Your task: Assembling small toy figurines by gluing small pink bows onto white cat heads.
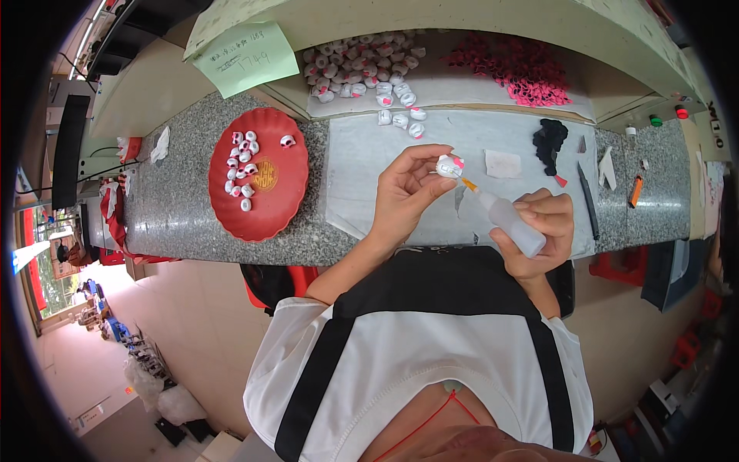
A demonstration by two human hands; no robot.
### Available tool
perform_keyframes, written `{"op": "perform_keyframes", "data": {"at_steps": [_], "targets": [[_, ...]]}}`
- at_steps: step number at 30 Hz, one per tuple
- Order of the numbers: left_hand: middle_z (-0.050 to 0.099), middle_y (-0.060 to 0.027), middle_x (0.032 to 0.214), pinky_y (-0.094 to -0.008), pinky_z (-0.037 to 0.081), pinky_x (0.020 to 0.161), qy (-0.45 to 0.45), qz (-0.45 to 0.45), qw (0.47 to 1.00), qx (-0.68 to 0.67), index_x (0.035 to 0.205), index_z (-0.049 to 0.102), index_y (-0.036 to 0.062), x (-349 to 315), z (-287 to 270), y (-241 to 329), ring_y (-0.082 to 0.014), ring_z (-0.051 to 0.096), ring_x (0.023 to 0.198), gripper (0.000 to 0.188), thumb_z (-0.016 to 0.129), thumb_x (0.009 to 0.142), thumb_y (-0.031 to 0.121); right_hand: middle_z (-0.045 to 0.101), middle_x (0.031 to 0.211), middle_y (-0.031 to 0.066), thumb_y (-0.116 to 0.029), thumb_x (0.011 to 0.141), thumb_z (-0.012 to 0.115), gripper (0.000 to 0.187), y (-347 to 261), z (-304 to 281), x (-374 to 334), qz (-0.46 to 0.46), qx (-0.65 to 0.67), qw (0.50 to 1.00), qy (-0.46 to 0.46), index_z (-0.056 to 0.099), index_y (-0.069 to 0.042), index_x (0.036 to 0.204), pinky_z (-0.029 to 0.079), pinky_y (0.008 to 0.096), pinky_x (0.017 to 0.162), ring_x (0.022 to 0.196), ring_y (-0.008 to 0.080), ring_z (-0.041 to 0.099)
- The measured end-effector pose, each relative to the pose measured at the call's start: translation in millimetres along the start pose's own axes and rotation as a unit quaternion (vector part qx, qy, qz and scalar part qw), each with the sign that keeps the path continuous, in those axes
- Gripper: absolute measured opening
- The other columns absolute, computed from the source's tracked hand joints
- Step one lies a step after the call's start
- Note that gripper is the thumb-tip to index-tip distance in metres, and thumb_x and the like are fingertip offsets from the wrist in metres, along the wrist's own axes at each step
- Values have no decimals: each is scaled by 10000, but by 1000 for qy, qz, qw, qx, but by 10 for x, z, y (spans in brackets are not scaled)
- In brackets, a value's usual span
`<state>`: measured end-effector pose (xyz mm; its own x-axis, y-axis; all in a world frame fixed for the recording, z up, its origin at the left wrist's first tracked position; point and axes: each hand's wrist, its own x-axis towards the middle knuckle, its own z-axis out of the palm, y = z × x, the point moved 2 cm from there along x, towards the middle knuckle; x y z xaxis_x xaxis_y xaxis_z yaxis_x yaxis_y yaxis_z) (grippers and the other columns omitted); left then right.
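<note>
Between the thumb and fingers of my left hand [408, 189] is a small white rounded plastic piece with a pink patch [449, 165]. My right hand [540, 231] is wrapped round a translucent white squeeze bottle [514, 223], tilted so that its orange nozzle [469, 184] points up and left. The nozzle tip is at the lower right side of the white piece; whether it touches cannot be made out. Both hands are above a white sheet [362, 169] on the bench. To the left, a red scalloped tray [265, 209] bears several similar white and pink pieces [245, 171].
Under the shelf at the back lie a heap of white pieces [362, 61] and a pile of small pink parts [531, 77]. A white pad [503, 163], a black cloth bundle [550, 145] and a dark pen-like tool [588, 202] lie right. A green note [245, 58] hangs at left.
</note>
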<state>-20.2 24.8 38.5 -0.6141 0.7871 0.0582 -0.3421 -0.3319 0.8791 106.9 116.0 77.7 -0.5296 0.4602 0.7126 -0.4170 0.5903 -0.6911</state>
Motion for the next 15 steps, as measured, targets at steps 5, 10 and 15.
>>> {"op": "perform_keyframes", "data": {"at_steps": [5,10,15], "targets": [[479,-78,976,-245,412,784,-24,17,999,31,1010,468,-21,-13,5,0,-127,490,884,332,554,693,-62,439,791,93,-61,575,697,366,1,11,-2,1,0,1000,15,454,-39,846,403,257,551,596,157,456],[473,-72,941,-244,411,773,-30,59,993,96,984,505,-12,-2,5,4,-124,484,856,308,563,685,-57,439,788,92,0,508,733,426,-5,13,41,-14,-2,1000,-1,473,-44,843,403,231,478,558,155,481],[471,-71,932,-243,410,773,-21,59,991,115,977,516,-6,11,-16,9,-123,479,850,306,567,679,-54,438,781,91,10,511,726,421,-23,14,51,-7,-5,1000,-25,469,-44,840,399,233,473,557,157,483]]}}
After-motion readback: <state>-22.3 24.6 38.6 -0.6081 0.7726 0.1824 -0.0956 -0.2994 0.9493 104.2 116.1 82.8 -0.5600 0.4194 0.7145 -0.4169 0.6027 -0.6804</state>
